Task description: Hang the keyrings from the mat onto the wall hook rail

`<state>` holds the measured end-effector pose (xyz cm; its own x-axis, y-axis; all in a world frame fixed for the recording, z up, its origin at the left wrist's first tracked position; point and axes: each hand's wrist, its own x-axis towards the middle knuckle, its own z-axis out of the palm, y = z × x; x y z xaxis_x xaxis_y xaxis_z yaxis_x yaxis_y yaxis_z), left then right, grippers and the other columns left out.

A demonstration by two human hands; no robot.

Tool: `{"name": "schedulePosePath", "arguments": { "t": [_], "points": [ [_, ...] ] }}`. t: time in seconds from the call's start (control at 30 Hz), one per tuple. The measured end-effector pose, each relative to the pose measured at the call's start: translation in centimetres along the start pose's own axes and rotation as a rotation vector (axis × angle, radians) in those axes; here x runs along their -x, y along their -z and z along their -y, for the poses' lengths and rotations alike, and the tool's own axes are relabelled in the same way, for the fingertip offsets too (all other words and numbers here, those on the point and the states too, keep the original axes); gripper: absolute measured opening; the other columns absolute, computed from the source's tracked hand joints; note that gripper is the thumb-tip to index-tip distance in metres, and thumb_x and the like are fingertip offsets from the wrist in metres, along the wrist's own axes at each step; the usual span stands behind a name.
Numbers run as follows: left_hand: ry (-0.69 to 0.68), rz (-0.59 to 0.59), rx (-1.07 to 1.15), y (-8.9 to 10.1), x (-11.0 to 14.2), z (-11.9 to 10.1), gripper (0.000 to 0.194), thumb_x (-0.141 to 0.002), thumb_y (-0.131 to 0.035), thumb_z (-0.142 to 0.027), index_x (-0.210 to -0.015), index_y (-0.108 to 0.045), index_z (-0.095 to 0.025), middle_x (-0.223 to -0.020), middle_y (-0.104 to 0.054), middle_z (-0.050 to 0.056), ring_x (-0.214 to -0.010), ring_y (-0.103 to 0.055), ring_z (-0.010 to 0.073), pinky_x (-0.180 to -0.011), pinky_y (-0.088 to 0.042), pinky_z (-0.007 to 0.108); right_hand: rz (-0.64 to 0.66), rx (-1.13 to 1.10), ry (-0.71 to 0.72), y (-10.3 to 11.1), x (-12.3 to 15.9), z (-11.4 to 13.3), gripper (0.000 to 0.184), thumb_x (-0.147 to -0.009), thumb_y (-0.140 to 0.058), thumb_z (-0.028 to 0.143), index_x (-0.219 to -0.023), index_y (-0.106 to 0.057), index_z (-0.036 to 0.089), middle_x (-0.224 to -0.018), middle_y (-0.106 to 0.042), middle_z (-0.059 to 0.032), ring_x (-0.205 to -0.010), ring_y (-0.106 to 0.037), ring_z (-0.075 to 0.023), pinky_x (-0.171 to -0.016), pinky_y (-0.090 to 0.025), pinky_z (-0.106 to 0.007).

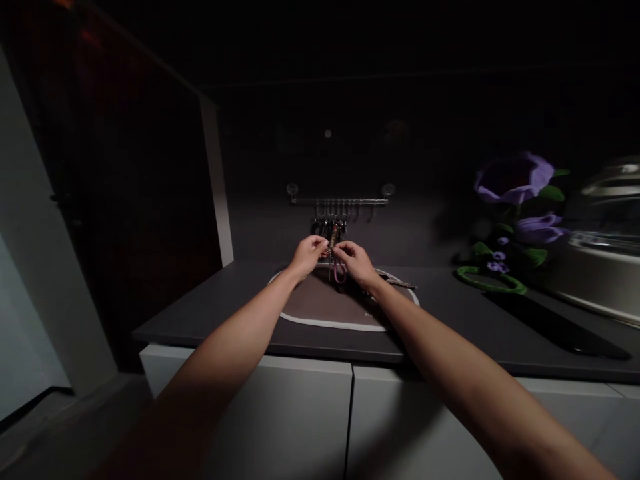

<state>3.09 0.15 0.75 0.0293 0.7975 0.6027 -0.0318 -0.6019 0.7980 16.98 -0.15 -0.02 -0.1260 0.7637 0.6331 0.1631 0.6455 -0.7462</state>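
The person stands at a dark countertop (200,313) with both arms stretched forward, hands nearly meeting in front of a clear rail (365,201) on the dark wall. Round mounts hold the rail at its two ends, and a row of small hooks (330,217) hangs from it, clustered mostly toward the middle, with dark items dangling below several of them.

The left hand (306,257) and the right hand (357,262) both pinch a patterned strap (333,236), thumbs drawn in against the fingers, so each grip is narrow. The strap hangs upright between them, just below the hooks; from where I stand, I can't tell whether its top is hooked on. A pink loop (341,273) dangles beneath the fingers, close to the right hand.

Under the hands lies a brown mat (320,303) with rounded corners and a pale border. A slim patterned strip (401,285) rests across its right edge, beyond the right forearm. Farther right, purple flowers (515,180) with green leaves rise near a green ring (493,288), a long black slab (555,327) and a pale appliance (603,277) with a see-through upper part.
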Motion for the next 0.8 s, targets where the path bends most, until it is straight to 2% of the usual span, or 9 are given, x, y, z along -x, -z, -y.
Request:
{"name": "schedulePosePath", "arguments": {
  "t": [0.17, 0.33, 0.5, 0.6, 0.8],
  "points": [
    [-0.073, -0.03, -0.117, -0.3, 0.3, 0.3, 0.02, -0.073, -0.054, -0.033, -0.075, -0.051, -0.014, -0.061, -0.053, -0.002, -0.053, -0.052, 0.008, -0.055, -0.043, 0.021, -0.021, -0.046, -0.029, 0.3, 0.2, 0.5, 0.026, -0.064, -0.058, 0.041, -0.072, -0.054, 0.017, -0.063, -0.051, 0.0023, -0.057, -0.043, -0.0093, -0.057, -0.036, -0.023],
    [-0.203, -0.067, -0.414, -0.5, 0.9, 0.4, 0.021, -0.08, -0.043, -0.032, -0.073, -0.052, -0.015, -0.064, -0.054, 0.0, -0.058, -0.051, 0.0096, -0.058, -0.041, 0.022, -0.078, -0.132, -0.049, 0.7, 0.0, 0.6, 0.026, -0.063, -0.059, 0.04, -0.071, -0.053, 0.016, -0.062, -0.049, 0.0031, -0.057, -0.042, -0.0084, -0.057, -0.036, -0.022],
    [-0.307, 0.024, -0.684, -0.8, 1.3, 1.0, 0.02, -0.082, -0.039, -0.027, -0.075, -0.055, -0.016, -0.075, -0.059, 0.004, -0.073, -0.052, 0.0136, -0.07, -0.04, 0.026, -0.179, -0.26, -0.116, 0.8, -0.2, 1.0, 0.026, -0.062, -0.059, 0.041, -0.071, -0.049, 0.018, -0.058, -0.046, 0.0052, -0.051, -0.041, -0.0071, -0.05, -0.035, -0.019],
    [-0.318, 0.076, -0.749, -0.7, 1.3, 1.8, 0.022, -0.083, -0.037, -0.026, -0.077, -0.056, -0.016, -0.077, -0.06, 0.005, -0.075, -0.052, 0.0149, -0.072, -0.04, 0.027, -0.247, -0.281, -0.14, 0.7, -0.5, 1.1, 0.025, -0.063, -0.058, 0.04, -0.071, -0.048, 0.019, -0.055, -0.043, 0.0068, -0.047, -0.039, -0.0061, -0.046, -0.034, -0.019],
    [-0.282, 0.088, -0.825, -0.5, 1.0, 2.9, 0.023, -0.083, -0.037, -0.025, -0.078, -0.057, -0.015, -0.079, -0.06, 0.007, -0.077, -0.053, 0.016, -0.072, -0.039, 0.027, -0.359, -0.302, -0.178, 1.2, -3.0, 0.7, 0.021, -0.065, -0.055, 0.038, -0.073, -0.048, 0.019, -0.054, -0.044, 0.0075, -0.046, -0.041, -0.0056, -0.045, -0.038, -0.018]
  ]
}}
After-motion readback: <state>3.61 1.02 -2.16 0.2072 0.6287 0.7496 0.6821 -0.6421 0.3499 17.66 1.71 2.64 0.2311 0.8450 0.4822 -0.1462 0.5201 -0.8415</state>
